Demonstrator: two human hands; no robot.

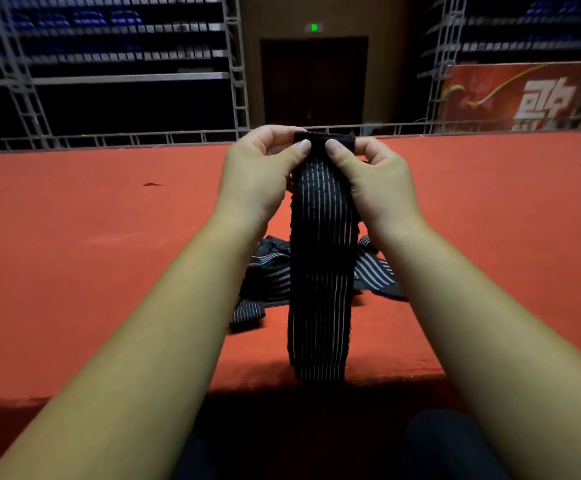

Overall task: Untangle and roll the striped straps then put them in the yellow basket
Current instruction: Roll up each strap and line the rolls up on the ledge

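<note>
One striped strap (320, 271) hangs straight down in front of me, its top end pinched between my left hand (258, 174) and right hand (375, 181), thumbs pressing the dark tab. First fold starting, I reckon. Below it the other straps (271, 275) lie tangled on the red mat (91, 254). Risk here: the loose tail could drag into that heap and snag, or my roll starts crooked and telescopes. No yellow basket in view.
</note>
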